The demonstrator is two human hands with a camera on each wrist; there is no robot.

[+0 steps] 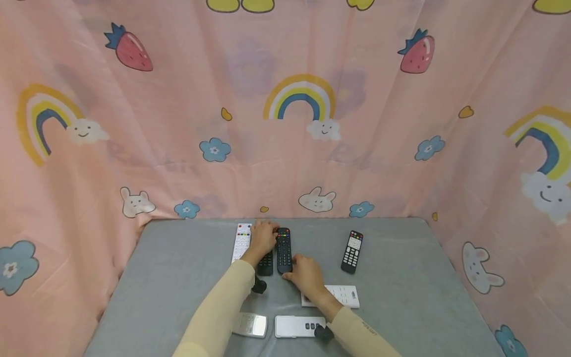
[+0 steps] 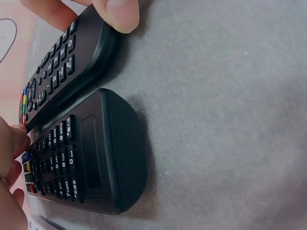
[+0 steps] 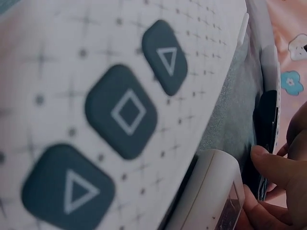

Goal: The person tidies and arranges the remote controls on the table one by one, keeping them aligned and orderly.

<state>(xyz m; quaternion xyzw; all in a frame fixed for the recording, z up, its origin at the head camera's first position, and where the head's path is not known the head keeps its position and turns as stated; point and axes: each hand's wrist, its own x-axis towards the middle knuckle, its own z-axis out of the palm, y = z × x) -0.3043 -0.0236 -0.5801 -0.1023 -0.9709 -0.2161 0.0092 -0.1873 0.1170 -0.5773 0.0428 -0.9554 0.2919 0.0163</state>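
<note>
A black remote control (image 1: pixel 284 250) with coloured buttons lies near the middle of the grey table, its far end slightly right of my left hand (image 1: pixel 264 235). The fingers of that hand grip its far left corner; part of the grasp is hidden. At the near end, my right hand (image 1: pixel 308 275) pinches the same remote, with the thumb (image 2: pixel 122 17) at the corner in the left wrist view. Just left of it is a second black remote (image 2: pixel 96 153), partly covered by my left hand and forearm in the head view. A white remote (image 1: pixel 242 240) lies further left.
A black remote with white keys (image 1: pixel 352 252) lies to the right. Below my right hand are a white remote (image 1: pixel 348 296) and a white remote with dark buttons (image 1: pixel 292 327). A silver remote with a screen (image 1: pixel 252 325) lies beside it. A pink curtain (image 1: pixel 379 168) hangs behind.
</note>
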